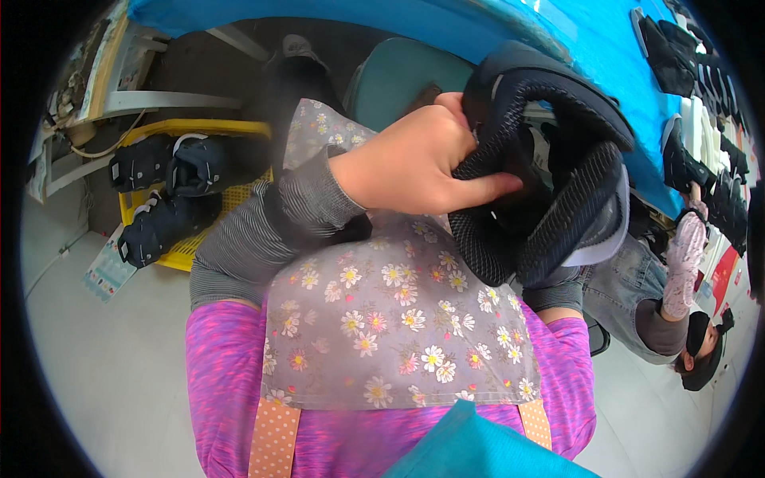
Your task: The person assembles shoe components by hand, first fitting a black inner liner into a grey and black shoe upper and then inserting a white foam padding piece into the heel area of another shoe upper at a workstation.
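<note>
My left hand [422, 155] is closed on a black padded shoe [558, 215], held above my lap toward the right. My thumb reaches into the shoe's opening, and the curled fingers grip its near-left edge. Textured mesh lines the wide collar, and a pale grey-white strip shows along its right side. Behind the shoe, my right hand is hidden; only the striped sleeve cuff [554, 291] shows beneath it.
A yellow basket [191, 127] with several black shoes [195, 163] stands at left. Blue-covered table [351, 16] runs along the far side, with more shoes [669, 60] at right. A teal stool [390, 76] stands under it. Another person [637, 291] works at right.
</note>
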A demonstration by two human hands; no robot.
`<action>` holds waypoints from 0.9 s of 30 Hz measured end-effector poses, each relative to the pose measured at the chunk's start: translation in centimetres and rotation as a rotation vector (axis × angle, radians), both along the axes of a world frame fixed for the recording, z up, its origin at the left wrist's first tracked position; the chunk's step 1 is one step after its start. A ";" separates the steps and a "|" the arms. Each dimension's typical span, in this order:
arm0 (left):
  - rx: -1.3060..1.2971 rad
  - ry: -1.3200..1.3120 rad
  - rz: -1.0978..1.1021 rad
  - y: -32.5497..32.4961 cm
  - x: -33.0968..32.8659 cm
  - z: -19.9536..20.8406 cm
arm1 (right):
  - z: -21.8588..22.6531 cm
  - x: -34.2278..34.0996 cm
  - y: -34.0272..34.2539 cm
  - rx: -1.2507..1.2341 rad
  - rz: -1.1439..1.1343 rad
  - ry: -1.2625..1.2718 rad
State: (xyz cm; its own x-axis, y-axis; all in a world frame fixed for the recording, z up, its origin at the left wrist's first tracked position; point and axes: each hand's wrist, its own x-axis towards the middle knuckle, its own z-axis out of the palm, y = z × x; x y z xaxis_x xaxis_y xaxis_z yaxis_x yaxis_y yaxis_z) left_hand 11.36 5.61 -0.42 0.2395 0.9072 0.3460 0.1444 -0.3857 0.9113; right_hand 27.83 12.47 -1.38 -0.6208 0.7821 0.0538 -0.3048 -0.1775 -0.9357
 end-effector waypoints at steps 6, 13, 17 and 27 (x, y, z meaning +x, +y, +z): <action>-0.270 0.083 -0.029 -0.7 -1.9 0.9 | -0.1 -0.3 -1.1 -0.066 0.008 -0.031; -0.142 -0.035 0.015 -0.1 -0.9 1.8 | -0.4 -0.4 -0.9 -0.087 -0.058 0.020; -0.180 -0.087 0.003 -0.5 -0.6 1.6 | -0.5 -0.6 -0.8 -0.114 -0.021 0.033; -0.643 0.064 -0.034 -0.5 -1.3 2.0 | -0.5 0.1 1.2 0.080 -0.271 0.052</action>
